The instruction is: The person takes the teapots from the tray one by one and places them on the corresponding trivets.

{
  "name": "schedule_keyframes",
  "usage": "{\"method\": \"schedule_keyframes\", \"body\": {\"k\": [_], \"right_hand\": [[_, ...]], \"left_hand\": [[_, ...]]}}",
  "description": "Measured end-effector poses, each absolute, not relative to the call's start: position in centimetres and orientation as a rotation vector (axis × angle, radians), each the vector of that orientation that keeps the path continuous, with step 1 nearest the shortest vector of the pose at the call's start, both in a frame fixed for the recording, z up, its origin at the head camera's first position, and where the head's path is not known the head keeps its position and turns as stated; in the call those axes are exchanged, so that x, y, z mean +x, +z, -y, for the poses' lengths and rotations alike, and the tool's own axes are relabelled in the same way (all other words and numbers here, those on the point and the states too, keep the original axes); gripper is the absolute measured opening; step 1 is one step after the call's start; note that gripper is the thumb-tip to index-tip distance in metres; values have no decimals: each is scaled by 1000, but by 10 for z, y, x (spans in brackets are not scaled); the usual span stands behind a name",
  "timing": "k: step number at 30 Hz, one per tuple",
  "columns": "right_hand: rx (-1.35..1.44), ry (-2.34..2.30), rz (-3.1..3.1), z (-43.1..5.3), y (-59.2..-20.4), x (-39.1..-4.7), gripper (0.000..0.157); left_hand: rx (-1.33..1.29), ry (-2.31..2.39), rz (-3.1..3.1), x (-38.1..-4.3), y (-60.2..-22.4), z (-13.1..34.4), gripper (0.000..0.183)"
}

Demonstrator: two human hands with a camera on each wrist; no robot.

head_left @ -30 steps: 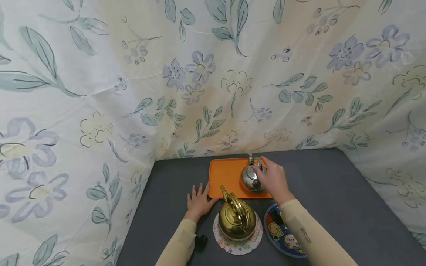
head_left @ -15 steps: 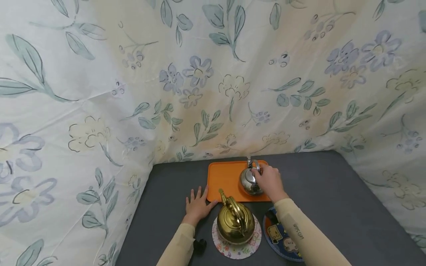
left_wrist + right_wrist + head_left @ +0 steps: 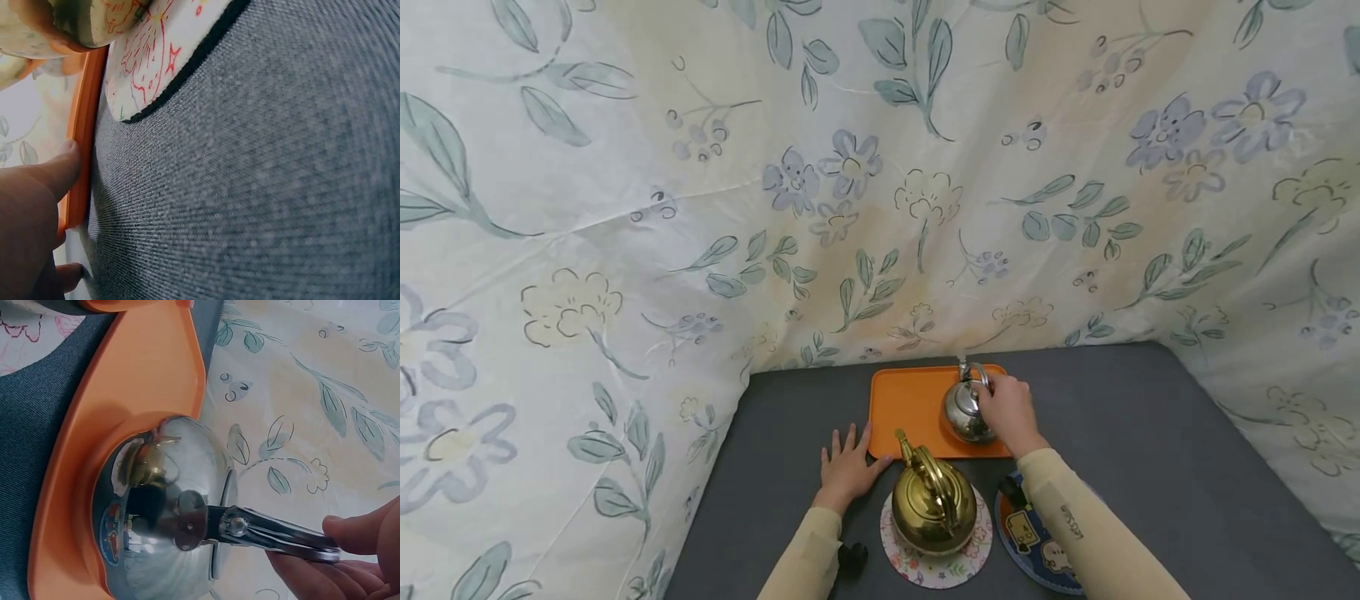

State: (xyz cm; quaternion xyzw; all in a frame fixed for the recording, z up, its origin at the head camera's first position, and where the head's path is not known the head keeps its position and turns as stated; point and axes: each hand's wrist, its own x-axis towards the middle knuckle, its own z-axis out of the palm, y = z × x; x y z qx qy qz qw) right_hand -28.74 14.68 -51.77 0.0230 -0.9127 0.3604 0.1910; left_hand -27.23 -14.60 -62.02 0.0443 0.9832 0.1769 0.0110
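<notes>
A shiny silver kettle [image 3: 966, 417] stands on the right part of an orange tray [image 3: 902, 408]. My right hand [image 3: 1009, 412] grips its handle; in the right wrist view the thumb lies on one side of the handle [image 3: 281, 539] and the fingers on the other. The kettle's base looks in contact with the tray. My left hand [image 3: 846, 471] has its fingers spread at the tray's near left corner, the thumb against the orange rim [image 3: 80, 137] in the left wrist view. Between the arms, a larger gold kettle [image 3: 928, 512] sits on a round floral mat [image 3: 951, 575].
A round blue cartoon mat [image 3: 1026, 546] lies right of the gold kettle, partly under my right sleeve [image 3: 1093, 533]. The dark grey tabletop [image 3: 1135, 433] extends to the right. Flower-print cloth [image 3: 880, 208] rises behind and beside the table.
The head view has shifted slightly, so the table sits a little lower in it. The silver kettle stays on the tray and my right hand still holds its handle. My left hand keeps its place.
</notes>
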Motion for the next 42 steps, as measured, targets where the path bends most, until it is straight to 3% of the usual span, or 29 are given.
{"method": "schedule_keyframes", "body": {"k": [42], "right_hand": [[73,1034,2414,-158,-507,-246,21]], "left_hand": [[141,550,-3047,-274,-620,147,84]]}}
